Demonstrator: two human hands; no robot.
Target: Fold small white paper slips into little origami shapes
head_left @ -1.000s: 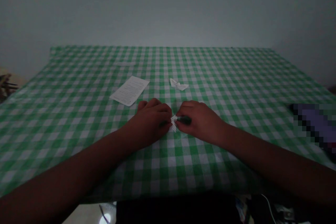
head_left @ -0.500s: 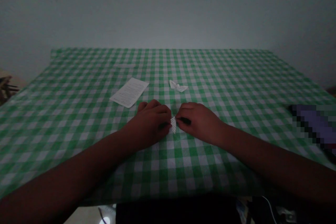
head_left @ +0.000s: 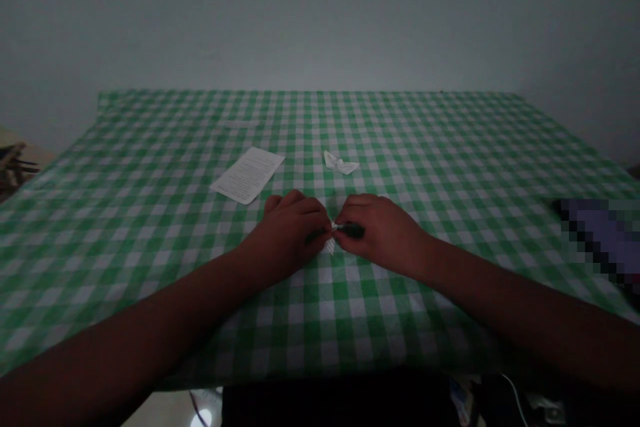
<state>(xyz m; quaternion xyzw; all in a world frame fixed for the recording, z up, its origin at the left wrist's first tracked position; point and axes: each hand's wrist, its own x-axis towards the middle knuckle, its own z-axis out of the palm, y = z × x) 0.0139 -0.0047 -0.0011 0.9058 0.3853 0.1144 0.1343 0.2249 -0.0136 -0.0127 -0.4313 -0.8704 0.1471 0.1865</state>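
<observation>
Between my hands is a small piece of folded paper (head_left: pixel 331 246) with printed lines, its pointed lower end showing below the fingertips. My left hand (head_left: pixel 293 230) pinches it from the left, thumb and fingers closed. From the right, my right hand (head_left: pixel 377 233) pinches the same paper with curled fingers. Most of the paper is hidden behind the fingers. Beyond my hands lies a folded paper boat-like shape (head_left: pixel 341 163) with two raised points. A flat printed sheet (head_left: pixel 249 175) lies to the left of it.
A green and white checked cloth (head_left: pixel 320 320) covers the table, which meets a plain wall (head_left: pixel 320 20). At the right edge lies a dark, purplish pixelated object (head_left: pixel 600 233). A faint pale strip (head_left: pixel 241 125) lies farther back on the cloth.
My left fingertips have come slightly closer to the right ones, and less of the folded paper shows between them. The other papers stay in place; the view has shifted slightly.
</observation>
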